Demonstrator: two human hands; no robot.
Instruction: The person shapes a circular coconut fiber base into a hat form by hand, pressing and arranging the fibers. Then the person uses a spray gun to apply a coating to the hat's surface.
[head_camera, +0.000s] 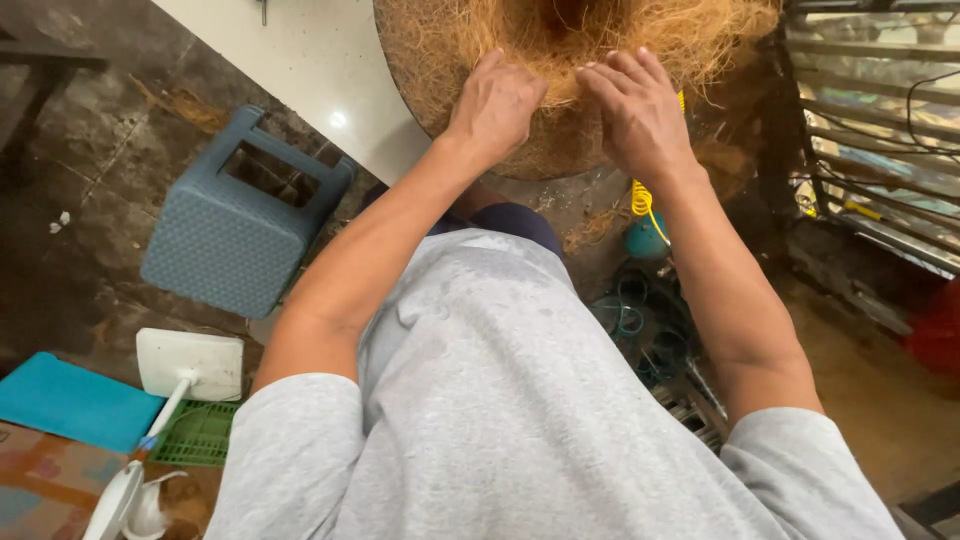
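At the top centre of the frame, the left hand (497, 108) and right hand (636, 112) press side by side, fingers curled loosely, into a round mat of coconut fibre (470, 50) lying on a pale table (310, 70). Neither hand clamps anything firmly. A blue plastic stool (235, 225) lies tipped at the left.

Golden-brown fibre (560, 40) is heaped at the near edge of a pale, cream-white bench (310, 70), over a darker brown mat (560, 150) of the same stuff. The floor (80, 200) is dark, mottled brown-grey stone. On it stand a slate-blue stool (235, 225) with a fine dotted texture, a white board (190, 362), a green grid tray (200, 435) and a turquoise cloth (70, 400). A yellow coiled hose (642, 200) hangs beside a teal can (645, 240). The shirt (500, 420) is light grey.
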